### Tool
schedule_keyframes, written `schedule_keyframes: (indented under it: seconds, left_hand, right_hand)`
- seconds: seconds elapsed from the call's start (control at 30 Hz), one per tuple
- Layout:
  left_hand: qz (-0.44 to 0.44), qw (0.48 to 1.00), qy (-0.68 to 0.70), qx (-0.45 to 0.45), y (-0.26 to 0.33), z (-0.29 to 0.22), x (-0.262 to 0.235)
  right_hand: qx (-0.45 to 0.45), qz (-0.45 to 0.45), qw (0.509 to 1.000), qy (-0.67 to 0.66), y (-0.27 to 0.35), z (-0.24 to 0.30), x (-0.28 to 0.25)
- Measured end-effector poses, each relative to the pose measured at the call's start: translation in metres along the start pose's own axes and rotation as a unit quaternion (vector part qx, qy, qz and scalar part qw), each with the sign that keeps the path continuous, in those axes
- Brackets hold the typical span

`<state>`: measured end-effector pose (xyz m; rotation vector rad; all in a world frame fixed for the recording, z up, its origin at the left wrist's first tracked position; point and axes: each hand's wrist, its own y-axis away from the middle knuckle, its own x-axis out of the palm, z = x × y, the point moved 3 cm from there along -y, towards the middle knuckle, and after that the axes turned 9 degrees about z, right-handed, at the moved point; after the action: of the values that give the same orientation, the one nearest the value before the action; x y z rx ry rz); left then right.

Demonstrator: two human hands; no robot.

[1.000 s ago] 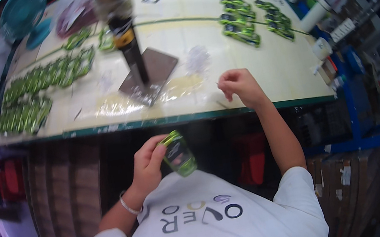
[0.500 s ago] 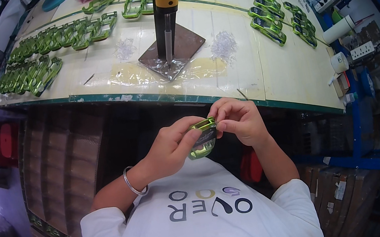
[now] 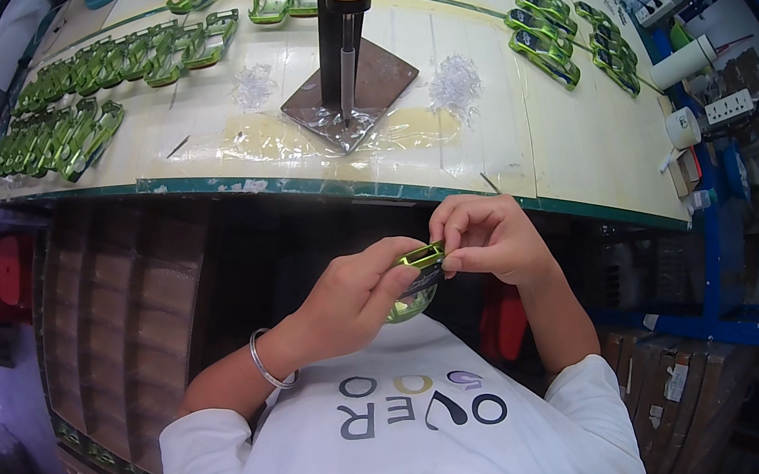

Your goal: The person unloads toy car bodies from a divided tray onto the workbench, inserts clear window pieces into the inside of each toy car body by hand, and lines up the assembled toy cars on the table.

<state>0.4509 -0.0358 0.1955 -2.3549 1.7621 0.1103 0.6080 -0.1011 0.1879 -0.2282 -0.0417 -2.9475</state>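
Above my lap, just off the table's near edge, my left hand [image 3: 349, 295] grips a shiny green frame-shaped part [image 3: 415, 305]. The part has a dark band across its face and a slotted green end turned upward. My left thumb and fingers clasp that end from the left. At its upper right corner, my right hand [image 3: 493, 235] is closed, thumb and fingertips pinched together. Whatever is between those fingertips is hidden or too small to make out.
On the table [image 3: 500, 140], rows of similar green frames [image 3: 139, 54] lie left, and more green parts [image 3: 541, 31] right. A black press stand [image 3: 337, 72] on a brown square plate stands mid-table, between piles of clear plastic bits [image 3: 455, 87]. A compartmented brown rack [image 3: 112, 304] sits lower left.
Both hands have shifted slightly right with the green part. The part has tilted, so its slotted end now shows more and its dark face less. My right fingers stay pinched at its corner.
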Motion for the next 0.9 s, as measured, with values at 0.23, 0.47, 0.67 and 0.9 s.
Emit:
schedule_keyframes:
  seconds: [0.23, 0.47, 0.67, 0.9]
  left_hand:
    - [0.001, 0.999, -0.001, -0.049, 0.008, 0.014, -0.004]
    - [-0.121, 0.96, 0.251, -0.038, 0.019, 0.034, -0.017]
    - [-0.1, 0.957, 0.27, -0.022, 0.02, 0.032, -0.026]
    - [-0.068, 0.991, 0.051, 0.105, 0.008, 0.059, -0.043]
  right_hand:
    - [0.069, 0.025, 0.971, -0.228, -0.013, -0.034, 0.007]
    - [-0.177, -0.121, 0.855, 0.473, -0.013, -0.027, 0.059]
    - [-0.251, -0.13, 0.82, 0.497, -0.022, -0.044, 0.058]
    - [-0.244, -0.072, 0.897, 0.362, -0.022, -0.049, 0.062]
